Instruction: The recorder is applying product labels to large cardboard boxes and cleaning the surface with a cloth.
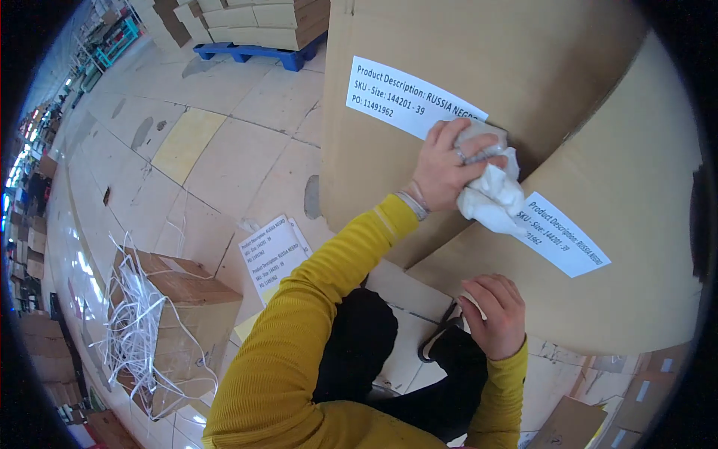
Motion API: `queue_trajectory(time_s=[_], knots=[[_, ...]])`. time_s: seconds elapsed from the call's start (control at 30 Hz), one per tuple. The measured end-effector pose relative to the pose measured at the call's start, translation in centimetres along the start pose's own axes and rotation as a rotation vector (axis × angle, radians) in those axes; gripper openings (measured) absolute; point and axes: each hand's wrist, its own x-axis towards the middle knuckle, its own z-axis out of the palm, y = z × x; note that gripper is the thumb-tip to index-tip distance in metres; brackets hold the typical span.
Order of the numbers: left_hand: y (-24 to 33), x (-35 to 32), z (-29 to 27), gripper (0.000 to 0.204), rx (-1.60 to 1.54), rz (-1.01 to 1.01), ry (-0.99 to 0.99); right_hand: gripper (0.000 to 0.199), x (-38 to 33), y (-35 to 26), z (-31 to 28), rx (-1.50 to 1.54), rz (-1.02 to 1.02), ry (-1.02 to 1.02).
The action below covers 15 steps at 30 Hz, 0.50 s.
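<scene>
My left hand (449, 161), in a yellow sleeve and with a ring on one finger, grips a crumpled white cloth (492, 198). It presses the cloth against a large cardboard box (449, 37), at the right end of a white printed label (404, 93). A greyish part of the wad shows under the fingers. The cloth's lower end hangs over the corner of a second white label (568, 236) on the neighbouring large box (628, 187). My right hand (495, 314) is held low in front of that box, fingers slightly bent, thumb apart, with nothing visible in it.
Sheets of printed labels (273, 251) lie on the tiled floor (262, 112) left of my knees. An open carton (187, 329) full of white strapping strips (138, 322) stands farther left. Stacked cartons (254, 19) rest on a blue pallet (262, 52) at the back.
</scene>
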Motion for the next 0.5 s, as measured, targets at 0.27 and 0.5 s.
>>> queue_trajectory(time_s=[0.27,0.5], knots=[[-5.1,4.4,-0.9,0.049,-0.021,0.039,0.120,0.027,-1.5,0.1,-0.8,-0.011,0.028,-0.005],[-9.2,-2.1,-10.1,0.040,-0.647,-1.038,0.142,0.029,-3.2,0.8,-3.2,-0.040,0.128,0.026]])
